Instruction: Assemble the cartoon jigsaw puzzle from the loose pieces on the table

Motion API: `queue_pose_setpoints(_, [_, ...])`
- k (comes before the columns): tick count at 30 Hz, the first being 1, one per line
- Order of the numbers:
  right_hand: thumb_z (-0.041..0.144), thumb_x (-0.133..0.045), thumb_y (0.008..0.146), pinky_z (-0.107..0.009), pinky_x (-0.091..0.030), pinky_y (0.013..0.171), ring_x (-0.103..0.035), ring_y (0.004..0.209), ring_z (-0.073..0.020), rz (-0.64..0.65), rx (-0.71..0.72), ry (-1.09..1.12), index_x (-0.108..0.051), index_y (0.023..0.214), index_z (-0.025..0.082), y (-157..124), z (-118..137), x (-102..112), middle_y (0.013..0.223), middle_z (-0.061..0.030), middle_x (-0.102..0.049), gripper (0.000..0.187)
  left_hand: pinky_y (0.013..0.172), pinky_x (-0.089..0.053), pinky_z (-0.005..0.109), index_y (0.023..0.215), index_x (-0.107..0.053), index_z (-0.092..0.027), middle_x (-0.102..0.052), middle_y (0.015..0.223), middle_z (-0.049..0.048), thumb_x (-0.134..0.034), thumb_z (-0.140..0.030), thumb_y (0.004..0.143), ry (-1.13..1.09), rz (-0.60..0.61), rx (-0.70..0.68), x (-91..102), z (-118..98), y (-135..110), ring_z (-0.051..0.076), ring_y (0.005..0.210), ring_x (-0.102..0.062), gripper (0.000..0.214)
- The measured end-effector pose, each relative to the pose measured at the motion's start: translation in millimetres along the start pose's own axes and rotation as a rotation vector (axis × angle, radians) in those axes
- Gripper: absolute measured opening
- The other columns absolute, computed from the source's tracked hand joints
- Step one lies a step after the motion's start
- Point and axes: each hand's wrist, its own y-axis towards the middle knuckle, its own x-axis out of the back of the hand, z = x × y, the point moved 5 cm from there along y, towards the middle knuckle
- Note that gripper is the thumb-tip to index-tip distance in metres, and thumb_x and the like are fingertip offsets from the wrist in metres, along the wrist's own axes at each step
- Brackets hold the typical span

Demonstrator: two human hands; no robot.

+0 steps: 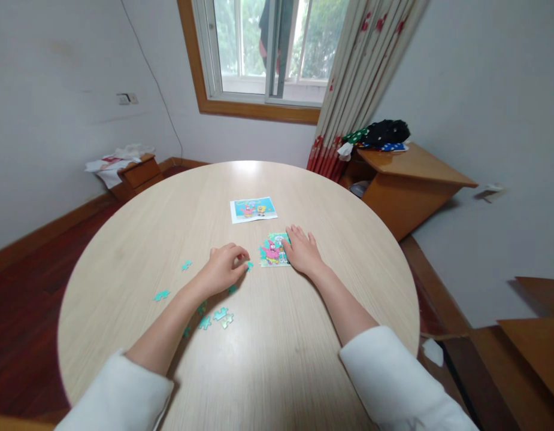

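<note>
My left hand (226,265) pinches a small teal jigsaw puzzle piece (250,266) between thumb and fingers, just left of a partly assembled jigsaw puzzle (271,254). That puzzle shows a pink starfish figure and a pale figure on a teal ground. Over its right side lies my right hand (302,249), flat with the fingers stretched out, hiding that part of it. Behind the puzzle rests a printed picture sheet (254,209) with similar cartoon figures. Several loose puzzle pieces (221,313) are scattered around my left forearm, some partly hidden by it.
Everything lies on a round, light wood table (294,371). Beyond its far right edge stands a wooden cabinet (415,179) with dark cloths (387,133) on top. A small wooden stand (142,173) with papers is at the left, and a curtain (353,78) hangs beside the window.
</note>
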Motion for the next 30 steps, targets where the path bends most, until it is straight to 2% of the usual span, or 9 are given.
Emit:
queue_pose_setpoints(6, [0.034, -0.027, 0.097, -0.046, -0.015, 0.116, -0.021, 0.143, -0.0224, -0.003, 0.003, 0.001, -0.032, 0.145, 0.011, 0, 1, 1, 0.154, -0.0132, -0.026, 0.053, 0.088, -0.037, 0.04, 0.093, -0.065, -0.018, -0.063, 0.095, 0.0061, -0.055, -0.025, 0.08, -0.022, 0.037, -0.032, -0.4, 0, -3, 0.02, 0.085, -0.058, 0.018])
queue_pose_setpoints(16, [0.033, -0.028, 0.097, -0.047, -0.015, 0.115, -0.022, 0.143, -0.0224, -0.009, 0.004, 0.011, -0.033, 0.144, 0.012, 0, 1, 1, 0.154, -0.0138, -0.026, 0.052, 0.084, -0.038, 0.038, 0.085, -0.065, -0.017, -0.062, 0.087, 0.0051, -0.055, -0.022, 0.083, 0.012, -0.009, -0.036, -7.6, -4, 0, 0.02, 0.081, -0.058, 0.012])
queue_pose_setpoints(30, [0.034, -0.027, 0.098, -0.046, -0.015, 0.115, -0.021, 0.143, -0.0226, -0.001, 0.005, -0.006, -0.032, 0.145, 0.012, 0, 1, 1, 0.154, -0.0129, -0.026, 0.052, 0.085, -0.04, 0.038, 0.087, -0.066, -0.017, -0.063, 0.087, 0.0056, -0.049, -0.017, 0.083, 0.004, -0.05, -0.051, -12.0, 2, 3, 0.019, 0.08, -0.058, 0.017])
